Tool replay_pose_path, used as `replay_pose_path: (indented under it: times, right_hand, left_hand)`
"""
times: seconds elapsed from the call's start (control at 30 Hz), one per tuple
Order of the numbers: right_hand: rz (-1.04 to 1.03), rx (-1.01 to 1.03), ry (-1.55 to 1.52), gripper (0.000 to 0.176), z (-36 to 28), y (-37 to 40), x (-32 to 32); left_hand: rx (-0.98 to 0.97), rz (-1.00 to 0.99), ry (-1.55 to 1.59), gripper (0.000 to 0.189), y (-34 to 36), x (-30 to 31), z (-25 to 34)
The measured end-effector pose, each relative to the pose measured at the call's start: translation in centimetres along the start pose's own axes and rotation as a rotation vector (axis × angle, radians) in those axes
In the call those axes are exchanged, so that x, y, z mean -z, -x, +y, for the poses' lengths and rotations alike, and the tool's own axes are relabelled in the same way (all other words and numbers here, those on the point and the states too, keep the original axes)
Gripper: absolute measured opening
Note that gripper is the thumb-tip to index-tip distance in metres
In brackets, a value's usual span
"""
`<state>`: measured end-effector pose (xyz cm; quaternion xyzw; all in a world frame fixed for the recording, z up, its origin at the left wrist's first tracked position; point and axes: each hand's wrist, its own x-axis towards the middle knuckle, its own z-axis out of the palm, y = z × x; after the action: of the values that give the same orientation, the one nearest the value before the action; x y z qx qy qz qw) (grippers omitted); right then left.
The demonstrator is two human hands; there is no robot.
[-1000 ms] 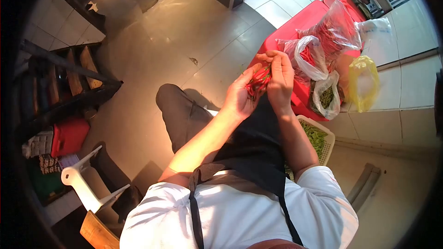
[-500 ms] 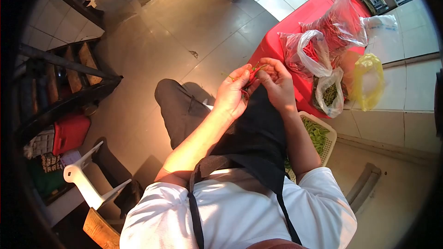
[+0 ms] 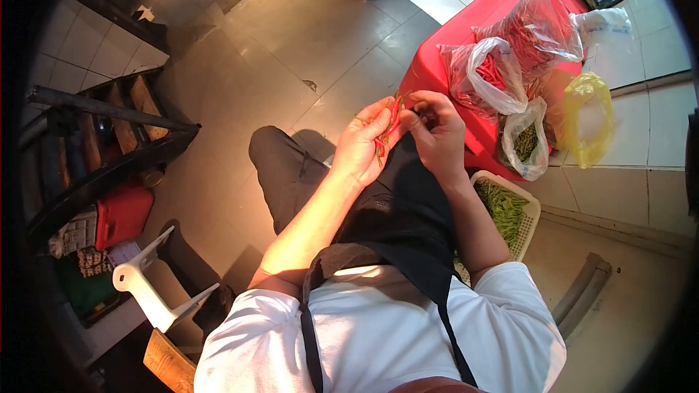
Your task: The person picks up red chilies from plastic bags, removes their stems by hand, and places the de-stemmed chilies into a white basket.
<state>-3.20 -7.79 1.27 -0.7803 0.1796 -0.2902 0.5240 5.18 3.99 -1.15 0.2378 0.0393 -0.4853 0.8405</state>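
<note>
Lowered slightly toward the lap, the left hand clamps a bunch of red chillies while the right hand pinches one stem, best nipped right at the cap.

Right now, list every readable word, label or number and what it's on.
Nothing is readable.
White plastic bag: any print too blurred.
Packets on the left shelf: too blurred.
Red chillies in left hand and right hand: unmarked.
</note>
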Motion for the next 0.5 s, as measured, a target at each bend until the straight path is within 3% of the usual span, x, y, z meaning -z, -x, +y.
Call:
replay_pose_path:
  times: [0.07,0.2,0.4,0.5]
  right_hand:
    - [-0.093,0.255,0.271,0.027,-1.5,-0.6,0.8]
    - [-0.166,0.356,0.334,0.028,-1.0,-1.3,1.3]
    - [-0.282,0.330,0.280,0.018,-1.4,-2.2,1.9]
    - [-0.243,0.307,0.300,0.015,-2.1,-2.1,1.6]
  left_hand:
    - [0.007,-0.002,-0.017,0.028,0.0,0.2,-0.1]
    - [0.027,0.013,-0.044,0.027,0.1,0.3,0.1]
    - [0.014,-0.023,0.024,0.029,0.5,-0.2,0.3]
    - [0.004,-0.005,0.019,0.030,0.3,0.3,0.2]
